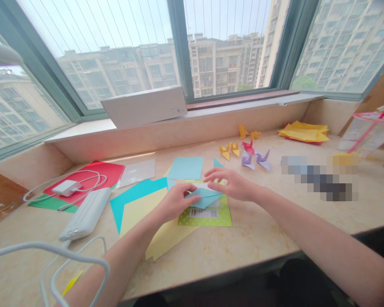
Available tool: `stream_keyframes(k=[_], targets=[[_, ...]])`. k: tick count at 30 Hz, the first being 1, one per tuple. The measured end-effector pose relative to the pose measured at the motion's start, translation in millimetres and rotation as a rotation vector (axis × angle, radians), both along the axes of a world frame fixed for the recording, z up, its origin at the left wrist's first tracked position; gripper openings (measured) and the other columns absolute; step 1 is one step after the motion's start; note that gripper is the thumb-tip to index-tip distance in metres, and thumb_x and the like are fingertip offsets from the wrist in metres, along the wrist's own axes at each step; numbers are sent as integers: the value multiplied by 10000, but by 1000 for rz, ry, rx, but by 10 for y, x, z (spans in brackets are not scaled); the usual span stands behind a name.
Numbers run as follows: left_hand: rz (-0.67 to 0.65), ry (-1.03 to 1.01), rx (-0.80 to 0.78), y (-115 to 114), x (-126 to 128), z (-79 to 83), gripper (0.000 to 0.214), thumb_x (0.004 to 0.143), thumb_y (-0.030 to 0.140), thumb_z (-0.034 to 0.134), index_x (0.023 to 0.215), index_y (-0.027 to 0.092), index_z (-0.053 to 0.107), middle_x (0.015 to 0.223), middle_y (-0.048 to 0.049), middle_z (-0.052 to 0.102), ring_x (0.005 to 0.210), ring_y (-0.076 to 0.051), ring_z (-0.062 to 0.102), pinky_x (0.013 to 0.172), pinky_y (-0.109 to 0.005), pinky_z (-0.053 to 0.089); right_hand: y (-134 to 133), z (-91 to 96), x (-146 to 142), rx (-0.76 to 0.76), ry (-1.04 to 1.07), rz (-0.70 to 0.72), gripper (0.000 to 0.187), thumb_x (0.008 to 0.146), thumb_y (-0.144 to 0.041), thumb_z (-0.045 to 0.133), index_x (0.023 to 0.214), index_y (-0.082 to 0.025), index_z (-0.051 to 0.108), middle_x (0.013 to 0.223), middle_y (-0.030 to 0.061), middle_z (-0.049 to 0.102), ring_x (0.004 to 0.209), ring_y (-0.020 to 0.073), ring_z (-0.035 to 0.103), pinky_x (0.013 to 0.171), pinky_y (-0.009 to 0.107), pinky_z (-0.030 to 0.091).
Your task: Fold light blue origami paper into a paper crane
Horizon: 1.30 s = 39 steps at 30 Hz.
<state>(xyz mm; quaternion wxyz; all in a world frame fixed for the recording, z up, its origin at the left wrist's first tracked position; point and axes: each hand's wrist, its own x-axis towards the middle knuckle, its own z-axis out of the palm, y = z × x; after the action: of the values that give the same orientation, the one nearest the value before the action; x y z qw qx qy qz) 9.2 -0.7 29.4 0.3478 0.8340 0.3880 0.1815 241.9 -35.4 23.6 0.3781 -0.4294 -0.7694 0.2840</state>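
My left hand pinches the left corner of a folded light-blue paper just above the marble desk. My right hand hovers over the paper's right side, fingers curved and spread, its fingertips at the fold's top edge. Under the paper lies a green dotted packet with a barcode label. Yellow sheets and a teal sheet lie to the left, and a flat light-blue square lies behind my hands.
Several folded paper cranes stand at the back right, near a stack of yellow paper. A white power bank, a charger with cable on red paper, and a white box on the sill lie left. A pink rack stands far right.
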Motion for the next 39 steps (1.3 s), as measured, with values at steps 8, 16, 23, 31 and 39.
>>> stream_keyframes(k=[8,16,23,31,39], targets=[[17,29,202,26,-2,-120,245,853,282,637,1071,182,685,1024,-58,731,910,-217,665,830,-324,512,53,-226,14,117,-172,141,210,889,-183,630,1036,-252,764,1142,54,672,1009,186,654,933,332,497],[-171,215,649,87,-41,-162,173,917,179,576,1009,218,717,1089,-76,681,1006,-247,606,918,-412,475,28,-231,4,218,-420,128,215,905,-290,637,1090,-289,747,1237,79,643,1102,257,613,987,437,447],[-286,235,635,83,-58,-90,214,932,142,514,981,167,721,947,-88,727,922,-237,646,870,-377,476,62,-247,5,230,-467,56,238,956,-300,574,1128,-268,735,1178,77,675,1073,252,610,986,450,417],[-292,284,664,118,-96,-113,221,915,166,565,1097,189,688,1000,-86,698,946,-231,640,862,-351,492,90,-255,-24,262,-400,38,231,978,-299,540,1031,-240,757,1071,70,722,1001,226,637,944,409,420],[-195,196,638,174,-99,-210,230,933,121,503,1048,182,693,954,-79,706,904,-216,650,825,-331,501,162,-299,-12,404,-368,12,183,927,-252,623,1068,-252,740,1063,71,730,1008,228,641,919,405,411]])
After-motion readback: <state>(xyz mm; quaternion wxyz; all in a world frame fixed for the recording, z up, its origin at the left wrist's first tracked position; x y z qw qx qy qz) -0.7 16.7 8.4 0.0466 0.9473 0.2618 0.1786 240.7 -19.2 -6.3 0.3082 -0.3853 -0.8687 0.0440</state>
